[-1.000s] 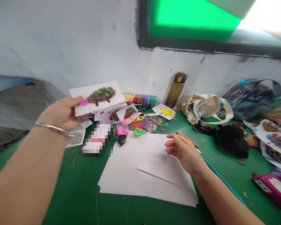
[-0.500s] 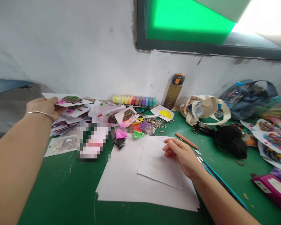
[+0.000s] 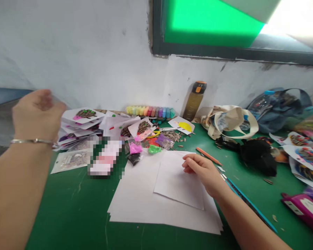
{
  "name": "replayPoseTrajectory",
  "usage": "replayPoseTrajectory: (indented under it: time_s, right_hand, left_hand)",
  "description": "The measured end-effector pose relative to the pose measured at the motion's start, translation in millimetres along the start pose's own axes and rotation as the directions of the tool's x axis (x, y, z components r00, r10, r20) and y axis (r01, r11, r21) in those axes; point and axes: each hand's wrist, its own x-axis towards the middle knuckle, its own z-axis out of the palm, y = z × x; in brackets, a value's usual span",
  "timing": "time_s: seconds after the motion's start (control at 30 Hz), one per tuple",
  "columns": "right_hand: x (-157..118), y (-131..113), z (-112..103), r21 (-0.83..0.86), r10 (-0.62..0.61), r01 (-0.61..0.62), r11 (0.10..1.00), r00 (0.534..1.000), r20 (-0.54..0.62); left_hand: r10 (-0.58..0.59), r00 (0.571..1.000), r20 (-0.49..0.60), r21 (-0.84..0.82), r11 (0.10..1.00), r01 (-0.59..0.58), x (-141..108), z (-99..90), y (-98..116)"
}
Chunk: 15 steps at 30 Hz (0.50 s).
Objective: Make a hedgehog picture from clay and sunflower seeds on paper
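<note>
My left hand [image 3: 39,113] is raised at the left, beside a stack of decorated white cards [image 3: 80,121]. Motion blurs its bent fingers, but thumb and fingers look apart with nothing between them. The top card [image 3: 86,114] carries a pink clay shape with sunflower seeds and green dots. Over the upper right of a small blank sheet [image 3: 176,185] is my right hand [image 3: 200,170], its fingers loosely curled together and holding nothing visible. Larger white sheets [image 3: 130,205] lie beneath that sheet.
Bags of coloured clay [image 3: 135,148], loose seeds [image 3: 170,136] and a yellow-shape card [image 3: 184,126] lie behind the sheets. A bottle [image 3: 195,100] stands by the wall. Rightward are an orange pencil [image 3: 209,156], blue-handled tools [image 3: 250,205], a black pouch [image 3: 258,156] and a cream bag [image 3: 229,121].
My left hand has let go of the decorated card, which now lies on top of the stack. The hand has moved left and back toward me. My right hand has stayed put.
</note>
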Motion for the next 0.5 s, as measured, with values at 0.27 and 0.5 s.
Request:
replayPoseTrajectory:
  time_s: [0.27, 0.5]
  right_hand:
    - [9, 7, -25, -0.644, -0.32, 0.215, 0.734, 0.946, -0.048]
    - [5, 12, -14, -0.83, -0.352, 0.393, 0.396, 0.9, 0.258]
  left_hand:
    - [0.652, 0.341, 0.677, -0.494, 0.747, -0.446, -170, 40.3, 90]
    - [0.693, 0.031, 0.72, -0.522, 0.571, -0.633, -222, 63.3, 99]
